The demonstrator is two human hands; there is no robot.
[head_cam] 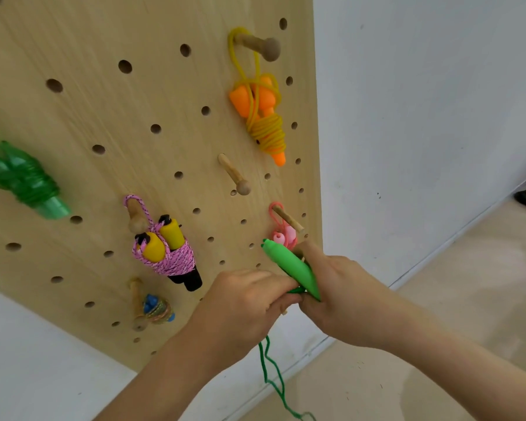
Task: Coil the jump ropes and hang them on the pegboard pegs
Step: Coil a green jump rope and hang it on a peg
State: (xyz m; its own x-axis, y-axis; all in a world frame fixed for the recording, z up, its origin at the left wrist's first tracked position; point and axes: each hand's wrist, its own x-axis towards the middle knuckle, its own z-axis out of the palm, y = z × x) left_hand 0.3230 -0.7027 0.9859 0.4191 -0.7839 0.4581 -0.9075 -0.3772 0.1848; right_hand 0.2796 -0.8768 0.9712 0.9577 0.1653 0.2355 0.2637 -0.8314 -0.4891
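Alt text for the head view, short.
The left hand and right hand grip a green jump rope by its handles before a pegboard, cord trailing down. Hung on pegs: green coil, orange coil, striped pink coil, pink coil, blue-handled coil; middle peg bare.

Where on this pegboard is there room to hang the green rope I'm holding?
The bare centre peg is free, bordered by the orange rope above, the pink braided rope lower left and the small pink rope lower right. The pegboard's upper left is bare, no pegs. Crowded around your left hand and right hand.
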